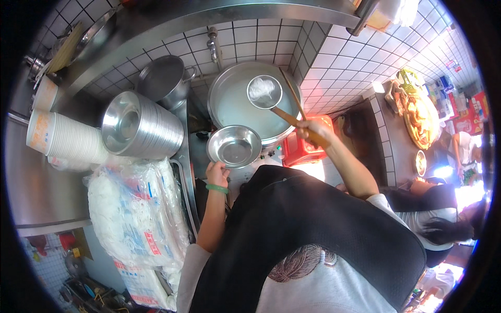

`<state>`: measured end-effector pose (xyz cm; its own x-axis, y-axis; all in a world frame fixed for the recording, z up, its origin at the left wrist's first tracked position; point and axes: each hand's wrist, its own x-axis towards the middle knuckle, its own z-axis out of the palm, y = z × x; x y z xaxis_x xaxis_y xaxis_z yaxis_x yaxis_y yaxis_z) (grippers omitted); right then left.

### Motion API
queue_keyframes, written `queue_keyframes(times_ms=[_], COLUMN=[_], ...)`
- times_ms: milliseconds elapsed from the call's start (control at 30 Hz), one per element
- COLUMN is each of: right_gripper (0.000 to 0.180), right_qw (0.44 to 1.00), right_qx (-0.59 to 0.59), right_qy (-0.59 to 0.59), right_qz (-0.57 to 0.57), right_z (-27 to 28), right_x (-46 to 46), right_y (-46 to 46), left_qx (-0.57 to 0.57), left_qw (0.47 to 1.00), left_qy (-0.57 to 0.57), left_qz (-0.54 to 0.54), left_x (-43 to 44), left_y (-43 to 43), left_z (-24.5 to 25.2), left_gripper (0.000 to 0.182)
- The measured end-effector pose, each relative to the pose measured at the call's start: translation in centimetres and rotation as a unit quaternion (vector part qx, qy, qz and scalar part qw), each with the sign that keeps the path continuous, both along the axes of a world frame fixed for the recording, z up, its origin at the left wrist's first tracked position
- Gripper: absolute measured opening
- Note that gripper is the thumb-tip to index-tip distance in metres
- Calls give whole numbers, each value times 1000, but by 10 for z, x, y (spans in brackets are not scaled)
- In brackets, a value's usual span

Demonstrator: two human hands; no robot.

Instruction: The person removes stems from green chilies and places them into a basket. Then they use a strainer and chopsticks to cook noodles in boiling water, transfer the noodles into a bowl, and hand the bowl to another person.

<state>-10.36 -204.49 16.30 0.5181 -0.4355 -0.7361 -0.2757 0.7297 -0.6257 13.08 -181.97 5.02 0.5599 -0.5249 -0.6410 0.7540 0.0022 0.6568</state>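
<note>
My left hand point(217, 174), with a green bangle at the wrist, grips the near rim of a metal bowl point(234, 147). This bowl is beside the near left edge of a large round pot point(231, 105) of cloudy liquid. My right hand point(315, 133) holds the wooden handle of a strainer point(265, 92) and also a pair of long chopsticks point(292, 93). White noodles point(261, 88) lie in the strainer, which is over the pot. Whether the strainer touches the liquid cannot be told.
Stacked metal bowls point(143, 125), stacked paper bowls point(74, 135) and bagged white noodles point(129, 215) are on the left. Behind them stands a metal pot point(164, 80). A tap point(212, 45) is on the tiled wall. A red stool point(303, 150) stands right of the pot; other people are farther right.
</note>
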Motion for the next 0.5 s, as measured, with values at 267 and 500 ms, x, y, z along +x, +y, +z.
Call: queue_keyframes(times_ms=[267,500], right_gripper=[13,10], right_qw=[999,986], right_qx=[-22,-126], right_qy=[25,103], right_qz=[-13,37], right_z=[-17,16], right_x=[-4,-34], right_y=[3,23], left_qx=[-5,20], left_qw=[999,993], left_qy=[-22,-38], left_qz=[-26,-106], left_x=[5,6], left_y=[-14,-110], left_z=[3,-11], left_gripper=[11,13])
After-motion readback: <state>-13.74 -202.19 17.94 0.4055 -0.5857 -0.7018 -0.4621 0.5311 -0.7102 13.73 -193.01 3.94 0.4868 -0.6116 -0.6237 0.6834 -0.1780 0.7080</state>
